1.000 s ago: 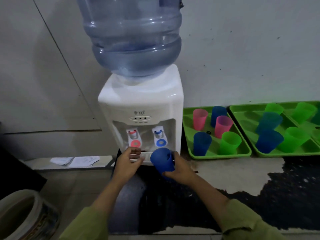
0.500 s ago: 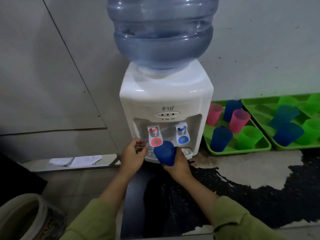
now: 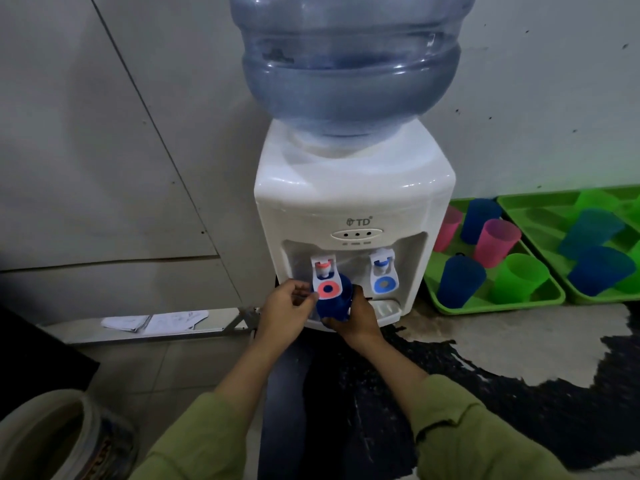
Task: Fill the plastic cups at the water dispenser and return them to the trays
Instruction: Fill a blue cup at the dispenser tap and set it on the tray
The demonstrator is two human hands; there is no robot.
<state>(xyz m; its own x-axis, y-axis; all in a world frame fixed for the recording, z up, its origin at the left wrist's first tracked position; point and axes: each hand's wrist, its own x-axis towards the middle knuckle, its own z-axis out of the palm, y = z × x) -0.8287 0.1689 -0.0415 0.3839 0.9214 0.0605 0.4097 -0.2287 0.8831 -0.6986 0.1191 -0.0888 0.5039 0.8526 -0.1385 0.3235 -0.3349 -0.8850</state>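
As right hand grips dark-blue cup, left hand pinches red tap lever

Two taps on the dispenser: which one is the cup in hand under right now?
The red-marked tap, on the left: the blue cup, gripped by the right hand, sits right behind its paddle. The blue-marked tap has nothing beneath it.

Tap recess of the white plastic water dispenser: left half blocked. A blue plastic cup sits under the red-marked tap, gripped from the right by the right hand. The left hand lies against that tap's left edge. The right half, under the blue-marked tap and above the white drip tray, is open. Bare worktop gives passage in front of the cup-crowded green plastic tray.
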